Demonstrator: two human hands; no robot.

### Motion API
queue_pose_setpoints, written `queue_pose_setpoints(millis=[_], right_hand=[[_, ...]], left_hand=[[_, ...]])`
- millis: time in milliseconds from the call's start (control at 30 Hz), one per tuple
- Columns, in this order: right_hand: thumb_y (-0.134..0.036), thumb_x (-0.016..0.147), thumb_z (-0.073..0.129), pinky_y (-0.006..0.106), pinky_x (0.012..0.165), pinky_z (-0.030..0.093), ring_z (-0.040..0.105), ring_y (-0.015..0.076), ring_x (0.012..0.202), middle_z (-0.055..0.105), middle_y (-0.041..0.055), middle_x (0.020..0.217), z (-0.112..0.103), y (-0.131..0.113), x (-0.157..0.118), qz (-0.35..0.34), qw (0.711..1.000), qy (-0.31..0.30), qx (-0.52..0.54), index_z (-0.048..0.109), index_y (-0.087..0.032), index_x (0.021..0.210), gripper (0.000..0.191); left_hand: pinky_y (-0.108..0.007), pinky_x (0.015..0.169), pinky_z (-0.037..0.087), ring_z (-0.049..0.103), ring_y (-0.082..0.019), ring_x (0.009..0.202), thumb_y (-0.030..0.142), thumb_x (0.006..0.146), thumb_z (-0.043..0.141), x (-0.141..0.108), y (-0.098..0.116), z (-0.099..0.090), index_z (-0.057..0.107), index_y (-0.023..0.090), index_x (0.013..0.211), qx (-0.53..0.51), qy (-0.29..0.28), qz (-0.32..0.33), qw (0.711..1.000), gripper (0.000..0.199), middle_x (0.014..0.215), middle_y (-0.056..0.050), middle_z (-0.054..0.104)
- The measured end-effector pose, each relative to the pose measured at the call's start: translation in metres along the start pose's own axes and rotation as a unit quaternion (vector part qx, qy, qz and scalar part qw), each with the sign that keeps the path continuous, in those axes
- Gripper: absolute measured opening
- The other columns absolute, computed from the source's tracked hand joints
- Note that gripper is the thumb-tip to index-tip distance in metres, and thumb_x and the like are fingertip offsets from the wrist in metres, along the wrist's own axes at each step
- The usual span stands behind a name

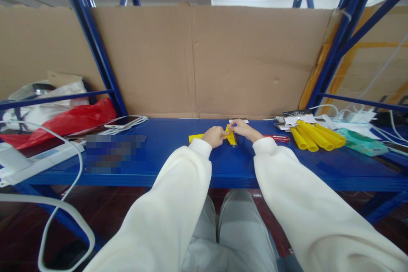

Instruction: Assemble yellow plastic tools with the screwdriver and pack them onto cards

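Both hands meet over the middle of the blue table. My left hand is closed, its fingers pinching the left edge of a flat yellow piece with a greyish strip along its right side. From the other side my right hand pinches the upper end of the same piece with thumb and fingertips. A yellow tube end sticks out left of my left hand; whether it joins the yellow piece is hidden. Close to my right wrist lies a red tool with a slim handle, partly covered by the wrist.
Several yellow tubes and black-and-white cards lie at the right, beside a green packet. At the left are a red bag, a phone and a white power strip with cables. Cardboard stands behind.
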State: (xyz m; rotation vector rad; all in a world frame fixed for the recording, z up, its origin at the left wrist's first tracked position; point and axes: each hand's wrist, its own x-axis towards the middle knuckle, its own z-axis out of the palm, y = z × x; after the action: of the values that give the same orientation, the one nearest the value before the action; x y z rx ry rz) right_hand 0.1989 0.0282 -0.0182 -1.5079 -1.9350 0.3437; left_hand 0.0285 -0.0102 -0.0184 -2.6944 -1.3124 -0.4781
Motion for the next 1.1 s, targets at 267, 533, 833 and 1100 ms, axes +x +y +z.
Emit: queue_pose_setpoints(millis=[267, 533, 833, 1100], right_hand=[[-0.011, 0.079, 0.06, 0.029, 0.091, 0.05, 0.063, 0.016, 0.099, 0.07, 0.0057, 0.106, 0.006, -0.001, -0.004, 0.047, 0.991, 0.03, 0.121, 0.061, -0.018, 0.088, 0.012], [-0.015, 0.083, 0.065, 0.03, 0.078, 0.055, 0.066, 0.0158, 0.08, 0.071, 0.006, 0.091, -0.013, -0.002, -0.009, 0.143, 0.956, -0.014, 0.257, 0.06, -0.019, 0.091, 0.01], [-0.015, 0.083, 0.074, 0.025, 0.056, 0.058, 0.064, 0.0133, 0.053, 0.071, 0.0047, 0.065, -0.014, -0.001, -0.016, 0.147, 0.898, -0.187, 0.371, 0.065, -0.014, 0.082, 0.009], [-0.006, 0.085, 0.067, 0.022, 0.053, 0.058, 0.063, 0.0117, 0.048, 0.068, 0.0029, 0.058, -0.012, -0.008, -0.019, 0.16, 0.907, -0.157, 0.356, 0.063, -0.013, 0.074, 0.014]], left_hand=[[-0.03, 0.097, 0.051, 0.068, -0.023, 0.109, 0.019, 0.091, 0.059, 0.0, 0.001, -0.001, 0.075, 0.028, 0.12, -0.007, 0.002, 0.002, 1.0, 0.033, 0.115, -0.007, 0.072], [-0.03, 0.096, 0.051, 0.068, -0.022, 0.108, 0.017, 0.092, 0.056, 0.002, -0.002, 0.001, 0.071, 0.024, 0.126, -0.009, 0.026, -0.022, 0.999, 0.038, 0.114, -0.009, 0.073], [-0.03, 0.098, 0.05, 0.067, -0.023, 0.112, 0.018, 0.094, 0.054, 0.002, -0.001, 0.0, 0.067, 0.021, 0.131, -0.002, 0.025, -0.042, 0.999, 0.039, 0.119, -0.011, 0.071], [-0.031, 0.097, 0.05, 0.064, -0.025, 0.119, 0.021, 0.096, 0.05, -0.004, 0.007, -0.002, 0.043, 0.018, 0.151, 0.025, -0.005, -0.075, 0.997, 0.055, 0.129, -0.014, 0.066]])
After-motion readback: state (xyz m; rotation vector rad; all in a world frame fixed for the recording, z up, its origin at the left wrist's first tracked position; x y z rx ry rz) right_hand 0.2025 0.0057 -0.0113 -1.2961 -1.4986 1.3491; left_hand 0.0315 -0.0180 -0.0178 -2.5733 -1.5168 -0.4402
